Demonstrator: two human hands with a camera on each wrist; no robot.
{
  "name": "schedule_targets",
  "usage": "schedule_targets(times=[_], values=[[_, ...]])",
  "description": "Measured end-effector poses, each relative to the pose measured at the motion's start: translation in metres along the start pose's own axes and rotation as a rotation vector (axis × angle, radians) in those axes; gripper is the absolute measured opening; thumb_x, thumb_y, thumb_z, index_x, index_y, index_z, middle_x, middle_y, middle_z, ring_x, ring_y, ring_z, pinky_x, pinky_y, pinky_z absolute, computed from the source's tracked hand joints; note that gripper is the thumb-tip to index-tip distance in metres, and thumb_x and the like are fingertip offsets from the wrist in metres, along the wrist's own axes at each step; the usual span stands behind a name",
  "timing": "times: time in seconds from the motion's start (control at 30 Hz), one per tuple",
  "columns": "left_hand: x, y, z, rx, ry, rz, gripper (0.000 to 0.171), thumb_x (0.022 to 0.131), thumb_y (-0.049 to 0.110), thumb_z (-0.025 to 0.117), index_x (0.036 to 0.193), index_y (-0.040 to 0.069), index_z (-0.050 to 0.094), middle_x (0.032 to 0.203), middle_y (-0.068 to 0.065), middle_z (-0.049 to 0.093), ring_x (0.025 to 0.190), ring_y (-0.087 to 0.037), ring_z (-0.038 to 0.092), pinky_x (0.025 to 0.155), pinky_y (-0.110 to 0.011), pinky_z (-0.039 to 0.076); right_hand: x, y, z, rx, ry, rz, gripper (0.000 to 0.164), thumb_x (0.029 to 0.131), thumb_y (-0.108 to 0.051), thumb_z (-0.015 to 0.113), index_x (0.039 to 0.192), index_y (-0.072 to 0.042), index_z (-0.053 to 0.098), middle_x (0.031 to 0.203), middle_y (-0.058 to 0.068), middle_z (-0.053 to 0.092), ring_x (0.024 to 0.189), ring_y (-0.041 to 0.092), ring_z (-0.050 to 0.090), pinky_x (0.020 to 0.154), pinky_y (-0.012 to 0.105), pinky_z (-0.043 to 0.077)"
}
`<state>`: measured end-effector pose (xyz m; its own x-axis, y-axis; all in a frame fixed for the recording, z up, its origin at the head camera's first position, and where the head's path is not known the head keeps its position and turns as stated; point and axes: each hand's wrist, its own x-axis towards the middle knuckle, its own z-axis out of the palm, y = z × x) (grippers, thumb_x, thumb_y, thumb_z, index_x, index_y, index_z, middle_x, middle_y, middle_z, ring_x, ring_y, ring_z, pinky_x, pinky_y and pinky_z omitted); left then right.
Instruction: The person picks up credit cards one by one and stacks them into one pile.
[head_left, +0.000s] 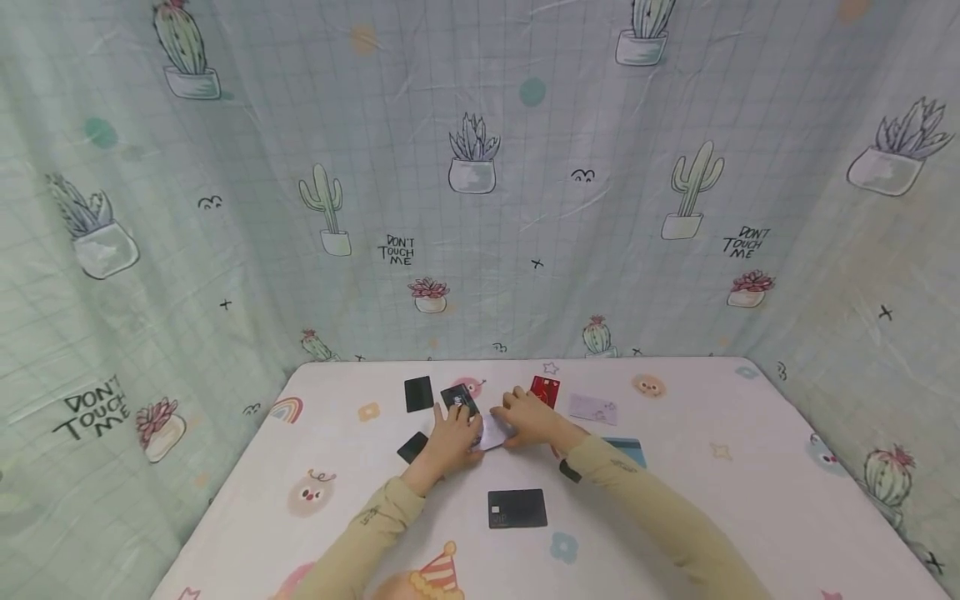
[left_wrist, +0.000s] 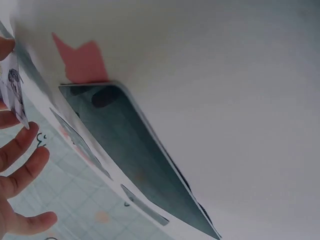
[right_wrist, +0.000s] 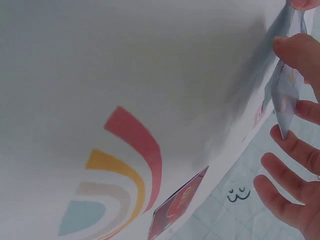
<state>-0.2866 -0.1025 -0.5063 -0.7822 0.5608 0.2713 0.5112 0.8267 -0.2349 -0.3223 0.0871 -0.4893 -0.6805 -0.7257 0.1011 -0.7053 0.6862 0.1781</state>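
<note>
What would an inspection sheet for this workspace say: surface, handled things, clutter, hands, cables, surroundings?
Surface: pale tabletop with cartoon prints.
Handled things: pale card between the hands.
Clutter: red card, lilac card, blue card, large black card nearest the wearer, other dark cards around.
Hands: left hand and right hand both pinch the pale card.
Cables: nothing seen.
Surroundings: cactus-print fabric behind and at both sides.

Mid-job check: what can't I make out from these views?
- Pale card: in the head view, the left hand and right hand cover parts of it; in the left wrist view, the left edge cuts it off.
- Blue card: partly hidden by the right sleeve, head view.
- Lavender card: its print is too small to read, head view.
</note>
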Motion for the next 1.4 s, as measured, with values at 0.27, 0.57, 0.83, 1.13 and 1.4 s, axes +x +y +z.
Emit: schedule_targets(times=[0.27, 0.57, 0.83, 1.13, 1.4], values=[[-0.005, 0.002, 0.0, -0.046, 0.016, 0.018, 0.059, 0.068, 0.049, 0.067, 0.112, 0.012, 0.053, 0.102, -0.01, 0.054, 0.1, -0.03, 0.05, 0.089, -0.064, 0.031, -0.014, -0.006, -0.004, -0.003, 0.051, 0.009, 0.055, 0.07, -0.051, 0.067, 0.115, -0.021, 0.057, 0.098, -0.001, 0.055, 0.087, 0.014, 0.042, 0.073, 0.028, 0.042], [-0.018, 0.007, -0.015, -0.016, 0.096, 0.015, 0.062, 0.065, 0.05, 0.071, 0.113, 0.015, 0.056, 0.098, -0.003, 0.053, 0.096, -0.023, 0.049, 0.09, -0.061, 0.033, -0.029, -0.017, -0.021, 0.045, 0.033, 0.06, 0.056, 0.07, -0.05, 0.067, 0.118, -0.023, 0.056, 0.1, -0.001, 0.056, 0.092, 0.016, 0.042, 0.082, 0.032, 0.043], [-0.023, 0.011, -0.028, -0.07, 0.107, 0.013, 0.061, 0.065, 0.049, 0.071, 0.114, 0.015, 0.057, 0.098, -0.001, 0.052, 0.097, -0.022, 0.048, 0.091, -0.062, 0.031, -0.042, -0.02, -0.026, 0.061, 0.064, 0.058, 0.058, 0.071, -0.051, 0.065, 0.121, -0.022, 0.054, 0.103, -0.001, 0.054, 0.094, 0.016, 0.042, 0.082, 0.035, 0.044], [-0.023, 0.015, -0.035, -0.112, 0.114, 0.034, 0.059, 0.066, 0.048, 0.071, 0.114, 0.017, 0.057, 0.099, -0.001, 0.052, 0.098, -0.023, 0.049, 0.091, -0.063, 0.03, -0.055, -0.018, -0.021, 0.069, 0.075, 0.058, 0.059, 0.074, -0.048, 0.063, 0.125, -0.022, 0.05, 0.108, -0.001, 0.053, 0.099, 0.017, 0.043, 0.085, 0.033, 0.044], [-0.024, 0.016, -0.038, -0.143, 0.131, 0.036, 0.057, 0.067, 0.046, 0.071, 0.114, 0.018, 0.056, 0.103, 0.0, 0.054, 0.099, -0.023, 0.049, 0.09, -0.062, 0.031, -0.066, -0.017, -0.025, 0.125, 0.112, 0.07, 0.06, 0.075, -0.043, 0.064, 0.125, -0.014, 0.05, 0.111, 0.002, 0.053, 0.104, 0.02, 0.046, 0.088, 0.035, 0.045]])
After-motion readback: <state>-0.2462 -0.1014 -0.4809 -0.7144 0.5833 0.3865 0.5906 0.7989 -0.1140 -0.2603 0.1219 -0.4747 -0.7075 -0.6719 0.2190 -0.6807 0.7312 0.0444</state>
